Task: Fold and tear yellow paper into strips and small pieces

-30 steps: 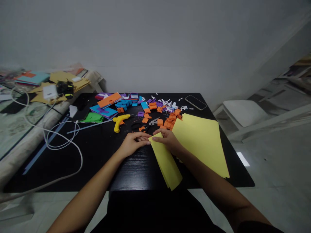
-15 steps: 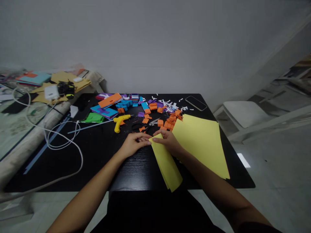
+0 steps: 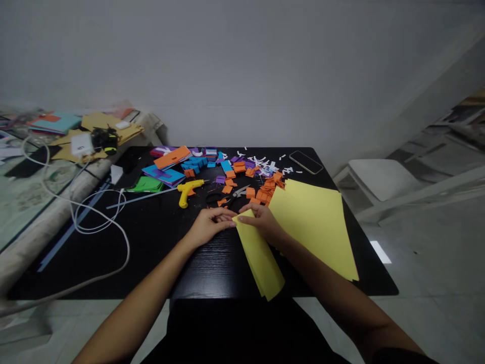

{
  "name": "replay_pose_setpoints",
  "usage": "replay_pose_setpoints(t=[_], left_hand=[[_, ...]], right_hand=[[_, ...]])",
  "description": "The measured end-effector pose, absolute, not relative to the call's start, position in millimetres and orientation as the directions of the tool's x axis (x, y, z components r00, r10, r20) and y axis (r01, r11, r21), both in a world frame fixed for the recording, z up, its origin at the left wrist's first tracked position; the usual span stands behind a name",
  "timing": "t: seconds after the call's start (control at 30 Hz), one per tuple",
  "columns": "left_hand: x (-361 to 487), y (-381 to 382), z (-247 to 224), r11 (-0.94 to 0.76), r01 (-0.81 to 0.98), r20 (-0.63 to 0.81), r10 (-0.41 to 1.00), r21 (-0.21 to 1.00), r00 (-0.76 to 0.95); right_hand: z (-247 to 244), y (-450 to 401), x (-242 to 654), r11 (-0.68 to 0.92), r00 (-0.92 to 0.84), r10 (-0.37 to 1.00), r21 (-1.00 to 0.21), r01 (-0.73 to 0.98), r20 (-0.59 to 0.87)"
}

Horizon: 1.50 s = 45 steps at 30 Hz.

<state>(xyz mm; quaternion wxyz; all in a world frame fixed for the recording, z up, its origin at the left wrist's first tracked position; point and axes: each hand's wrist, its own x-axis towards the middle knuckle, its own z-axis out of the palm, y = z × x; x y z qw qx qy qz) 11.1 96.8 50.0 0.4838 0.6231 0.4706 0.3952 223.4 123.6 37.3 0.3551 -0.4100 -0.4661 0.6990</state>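
Observation:
A folded yellow sheet (image 3: 259, 258) slants over the front of the black table, its lower end near the edge. At its upper left corner my left hand (image 3: 212, 223) pinches the paper between thumb and fingers. My right hand (image 3: 263, 221) grips the top of the same sheet, thumb on the near face. To the right lies a stack of yellow sheets (image 3: 312, 222), partly under my right forearm. Beyond my hands are scissors (image 3: 239, 192) and small orange paper pieces (image 3: 267, 189). A yellow glue gun (image 3: 185, 192) rests to the left of them.
White paper scraps (image 3: 267, 164) and a phone (image 3: 305, 162) lie at the back. Coloured paper stacks (image 3: 166, 174) are back left. A white cable (image 3: 127, 242) loops over the left side of the black table (image 3: 151, 258). A white chair (image 3: 382, 174) stands right.

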Motion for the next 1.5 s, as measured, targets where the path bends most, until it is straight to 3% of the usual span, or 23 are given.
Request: replay_pose_setpoints(t=[0.7,1.03,1.3,1.5], left_hand=[[17,97,46,-0.054,0.233,-0.015,0.959,0.971,0.283],[8,99,52,-0.09,0.275,0.021,0.969,0.957,0.247],[6,100,54,-0.103,0.306,0.032,0.973,0.946,0.228],[-6,97,63,-0.096,0.346,0.001,0.964,0.933,0.266]], right_hand=[[37,125,220,-0.293,-0.4,0.889,-0.948,-0.124,-0.223],[44,132,233,-0.286,-0.248,0.935,-0.951,-0.113,-0.252],[44,133,235,-0.377,-0.429,0.84,-0.926,-0.02,-0.333],[45,131,236,-0.317,-0.421,0.851,-0.946,0.065,-0.314]])
